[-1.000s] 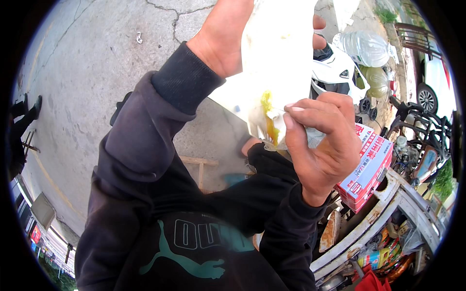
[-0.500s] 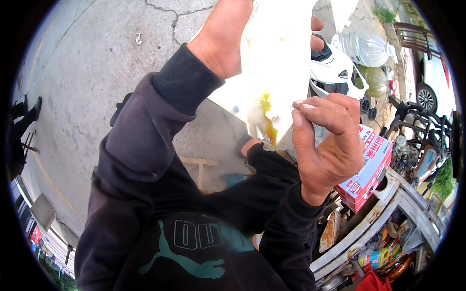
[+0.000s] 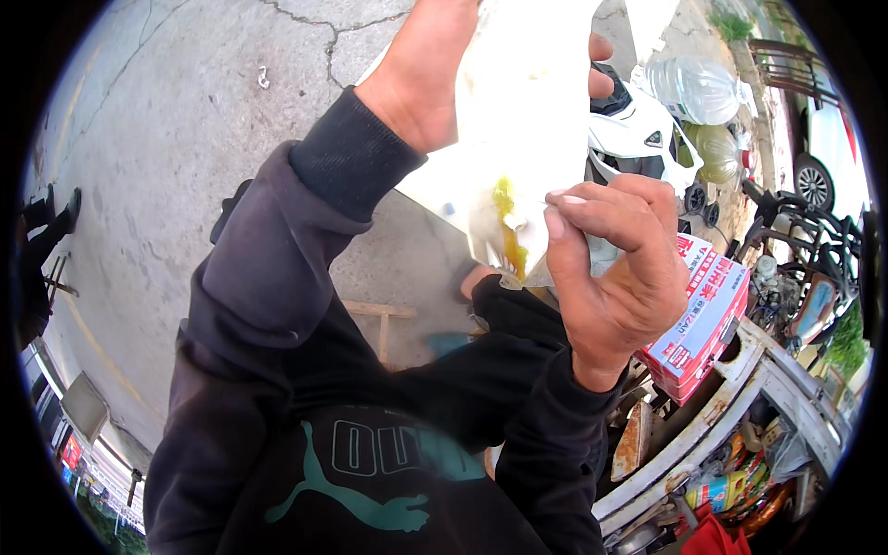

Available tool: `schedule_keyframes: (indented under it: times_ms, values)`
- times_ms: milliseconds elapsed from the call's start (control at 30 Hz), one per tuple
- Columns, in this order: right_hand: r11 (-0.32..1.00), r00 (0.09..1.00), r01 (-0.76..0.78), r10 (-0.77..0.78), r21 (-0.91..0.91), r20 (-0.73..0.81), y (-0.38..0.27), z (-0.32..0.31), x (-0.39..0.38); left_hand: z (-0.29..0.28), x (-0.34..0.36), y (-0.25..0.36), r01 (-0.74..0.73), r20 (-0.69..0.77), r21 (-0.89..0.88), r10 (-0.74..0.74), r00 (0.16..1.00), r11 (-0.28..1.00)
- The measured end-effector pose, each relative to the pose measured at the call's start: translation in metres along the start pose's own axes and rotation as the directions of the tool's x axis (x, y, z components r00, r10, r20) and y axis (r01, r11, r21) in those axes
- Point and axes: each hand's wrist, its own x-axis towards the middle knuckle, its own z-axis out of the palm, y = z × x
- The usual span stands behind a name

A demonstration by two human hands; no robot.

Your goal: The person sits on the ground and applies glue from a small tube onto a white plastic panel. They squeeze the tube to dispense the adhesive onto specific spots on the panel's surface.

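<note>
A pale, glaring white sheet-like piece [image 3: 527,102] hangs in front of me, its surface washed out by light. My left hand [image 3: 421,69] grips it from behind; two fingertips come round its far right edge, and the other fingers are hidden. Near its lower end runs a yellow-green streak [image 3: 504,199] with a small white bit [image 3: 515,221] on it. A see-through corner shows at the bottom. My right hand [image 3: 620,259] is closed in a pinch beside the streak, thumb against forefinger. Something tiny and pale is at the fingertips, too small to make out.
To the right stand a white plastic body [image 3: 638,129] with small wheels, a large clear bottle [image 3: 698,91], and a red-and-white box [image 3: 698,310]. Below the box curves a rusty white metal frame [image 3: 675,472]. A wooden frame [image 3: 382,324] lies on cracked concrete [image 3: 203,120]. A person's dark-clothed legs [image 3: 46,240] show far left.
My right hand has shifted slightly left, its pinched fingertips closer to the white piece and the yellow-green streak. My left hand and the white piece have barely moved.
</note>
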Motion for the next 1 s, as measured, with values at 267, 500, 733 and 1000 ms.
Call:
schedule_keyframes:
  times_ms: [267, 500, 733, 1000]
  values:
    - [1.000, 1.000, -0.008, 0.008, 0.003, -0.021, 0.000, 0.009, -0.002, -0.004, 0.001, -0.001, 0.002, 0.005, 0.031, -0.002, 1.000, 1.000]
    - [1.000, 0.999, 0.012, -0.013, -0.027, -0.048, 0.003, 0.006, -0.001, 0.003, -0.002, 0.000, 0.005, -0.001, -0.018, -0.005, 1.000, 1.000]
    - [0.998, 1.000, -0.023, 0.024, -0.059, 0.018, 0.003, 0.011, -0.002, -0.002, 0.000, 0.000, 0.009, 0.015, 0.009, -0.010, 1.000, 1.000]
    - [0.999, 0.999, -0.037, 0.038, 0.011, -0.038, 0.003, 0.004, -0.001, -0.004, 0.001, -0.001, 0.027, 0.026, -0.026, -0.026, 0.999, 0.999]
